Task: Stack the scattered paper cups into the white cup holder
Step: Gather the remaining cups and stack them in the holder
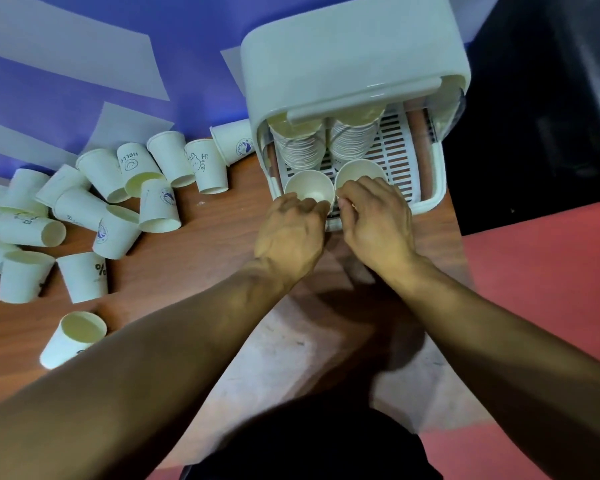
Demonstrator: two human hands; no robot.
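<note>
A wooden desk stands against a blue-and-white backdrop, with a red floor to its right. At the desk's far right corner, the white cup holder houses two nested rows of paper cups on its slatted tray. The left hand curls its fingers over the near rim of the left cup. The right hand pinches the right cup likewise, while scattered cups litter the desk's left edge.
</note>
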